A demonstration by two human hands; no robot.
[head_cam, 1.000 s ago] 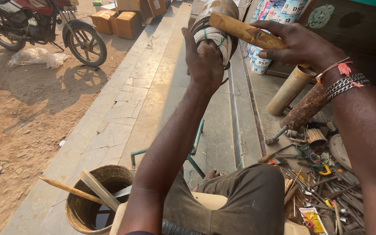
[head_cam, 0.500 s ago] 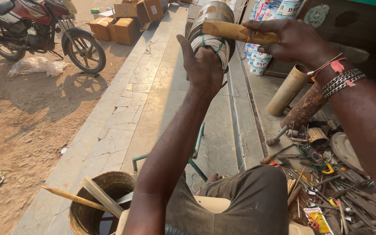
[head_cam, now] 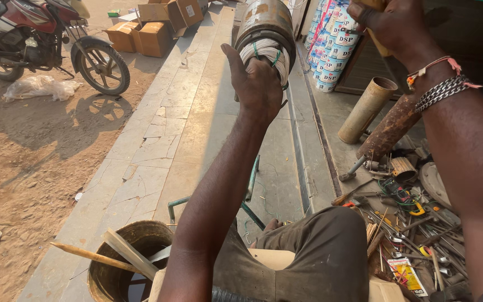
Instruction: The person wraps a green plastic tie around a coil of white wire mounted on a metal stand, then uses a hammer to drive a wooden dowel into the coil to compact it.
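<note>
Red motorcycle (head_cam: 40,45) stood on the dirt at upper left, near cardboard boxes (head_cam: 152,31). Stone pavement (head_cam: 163,145) ran up the middle, with stacked white tubs (head_cam: 336,47) at its far end. A metal bucket (head_cam: 132,263) holding wooden sticks sat at the lower edge. Scattered tools (head_cam: 415,223) lay at right beside two rusty pipes (head_cam: 378,117). The motor cylinder (head_cam: 266,33), with pale wire coils at its near end, was held up centre. The left hand (head_cam: 255,84) pressed curled fingers against those coils. The right hand (head_cam: 389,22) was closed around a wooden handle (head_cam: 384,42), mostly out of view.
</note>
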